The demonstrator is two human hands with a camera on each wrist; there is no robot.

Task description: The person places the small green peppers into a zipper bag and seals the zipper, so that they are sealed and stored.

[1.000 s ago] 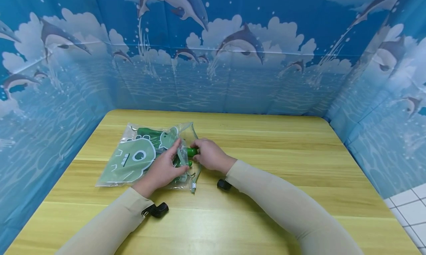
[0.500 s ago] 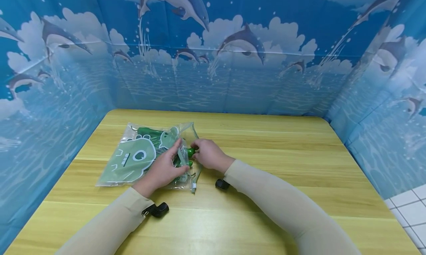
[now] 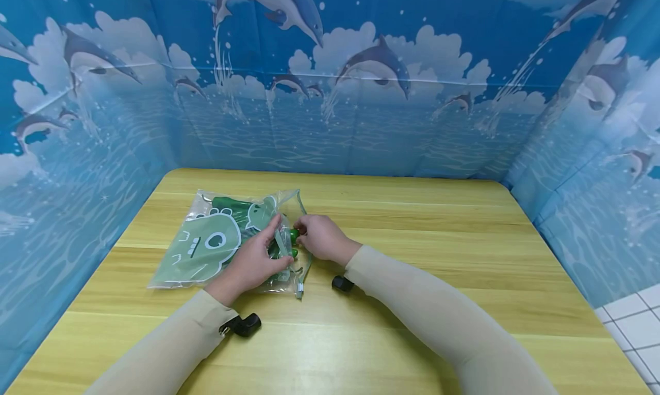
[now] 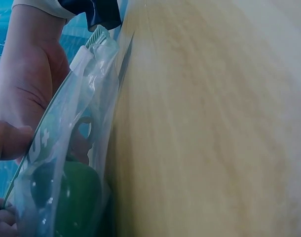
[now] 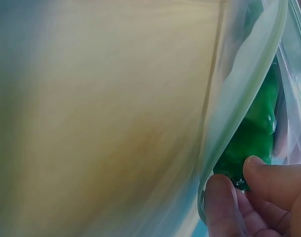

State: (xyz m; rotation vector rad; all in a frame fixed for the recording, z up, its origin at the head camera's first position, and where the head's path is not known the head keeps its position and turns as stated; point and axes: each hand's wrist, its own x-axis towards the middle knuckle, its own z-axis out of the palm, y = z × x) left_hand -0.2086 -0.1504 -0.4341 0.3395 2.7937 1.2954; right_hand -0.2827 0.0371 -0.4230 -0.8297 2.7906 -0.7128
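Observation:
A clear zip bag (image 3: 177, 260) with green cartoon prints lies on the table's left half, its mouth facing right. Several green peppers (image 3: 229, 203) show through the film. At the mouth, my left hand (image 3: 252, 263) holds the upper film, thumb and forefinger spread apart; its other fingers are mostly hidden. My right hand (image 3: 325, 239) pinches the end of a glossy green pepper (image 5: 254, 128) between thumb and fingers, partly inside the bag. A second pepper tip (image 3: 294, 253) sits just below it. In the left wrist view, a rounded green pepper (image 4: 79, 197) shows behind the film.
The zip slider (image 3: 300, 289) hangs at the bag's near corner. Bare wood table (image 3: 438, 229) extends to the right. A dolphin-print curtain (image 3: 350, 131) stands behind and on both sides. A black wrist camera (image 3: 246, 325) sits beside each cuff.
My right hand has shifted slightly left toward the bag, and the pepper it pinches has gone a little deeper into the mouth. The left hand and the bag stay in place.

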